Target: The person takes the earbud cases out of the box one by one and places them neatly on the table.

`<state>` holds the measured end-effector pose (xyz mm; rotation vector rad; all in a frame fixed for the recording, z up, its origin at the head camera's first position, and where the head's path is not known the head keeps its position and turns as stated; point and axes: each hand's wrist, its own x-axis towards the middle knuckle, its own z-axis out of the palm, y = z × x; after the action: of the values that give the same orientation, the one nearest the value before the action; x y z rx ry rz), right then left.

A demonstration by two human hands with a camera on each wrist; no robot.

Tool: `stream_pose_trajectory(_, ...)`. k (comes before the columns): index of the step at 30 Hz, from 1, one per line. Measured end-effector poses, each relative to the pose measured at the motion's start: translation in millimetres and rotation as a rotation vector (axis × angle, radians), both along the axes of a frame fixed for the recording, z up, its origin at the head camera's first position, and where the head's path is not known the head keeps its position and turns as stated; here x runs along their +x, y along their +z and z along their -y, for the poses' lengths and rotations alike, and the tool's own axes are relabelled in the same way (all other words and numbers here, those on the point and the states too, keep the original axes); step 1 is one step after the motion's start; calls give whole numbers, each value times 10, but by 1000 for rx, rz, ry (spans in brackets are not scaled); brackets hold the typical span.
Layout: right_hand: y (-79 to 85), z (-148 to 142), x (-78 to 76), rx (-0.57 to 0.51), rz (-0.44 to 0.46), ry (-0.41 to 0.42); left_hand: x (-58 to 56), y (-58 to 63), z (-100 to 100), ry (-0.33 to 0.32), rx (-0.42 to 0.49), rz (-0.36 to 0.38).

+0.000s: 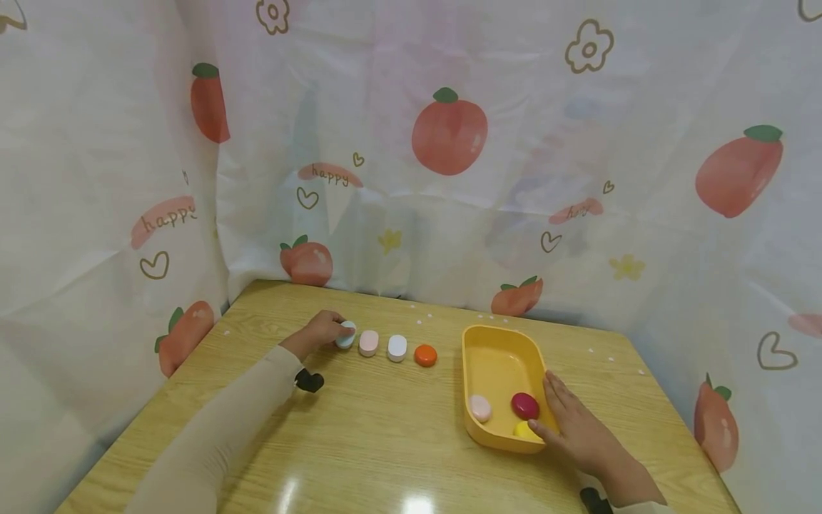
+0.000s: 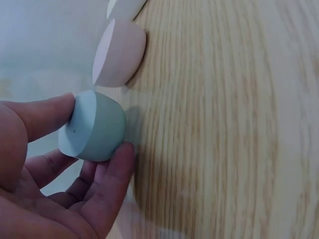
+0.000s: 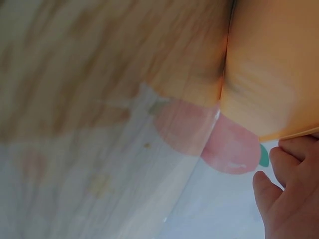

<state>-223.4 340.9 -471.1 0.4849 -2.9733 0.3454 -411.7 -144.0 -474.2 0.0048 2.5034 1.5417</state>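
Observation:
My left hand (image 1: pixel 323 328) pinches a pale blue-green rounded block (image 2: pixel 94 125) between thumb and fingers, at the left end of a row. To its right stand a pale pink block (image 1: pixel 369 343), a white block (image 1: pixel 397 348) and an orange one (image 1: pixel 426 355). On the right is a yellow tray (image 1: pixel 504 348). Inside it lie a pale pink piece (image 1: pixel 480 408), a dark red piece (image 1: pixel 525 405) and a yellow piece (image 1: pixel 525 430), partly hidden by the thumb. My right hand (image 1: pixel 581 428) rests against the tray's right side, fingers extended and thumb reaching over the rim.
A wood-grain table (image 1: pixel 359 442) carries everything, with small white spots (image 1: pixel 419 322) scattered toward its back and right. A printed fabric (image 1: pixel 398 235) hangs behind the table and on both sides. Dark wrist devices (image 1: pixel 310 380) sit at both cuffs.

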Motion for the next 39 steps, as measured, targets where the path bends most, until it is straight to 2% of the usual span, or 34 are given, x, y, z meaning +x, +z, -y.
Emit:
stream_pose_trajectory(7,-5,1,4,-6,-4,0,25,3,38,1,-41,-6)
stream_pose_trajectory(14,-22,1,2,-11,-1,-1,21,-40,75,4,-123,-5)
stream_pose_trajectory(28,4,3,7,-14,1,-3,-17,-90,46,-4,-113,-14)
stream_pose_trajectory(34,-21,-16,-4,-23,-6,-1,6,-68,37,-10,-158,-43)
stream_pose_trajectory(39,-35,-21,1,-30,0,-3,45,-50,42,-5,-164,-35)
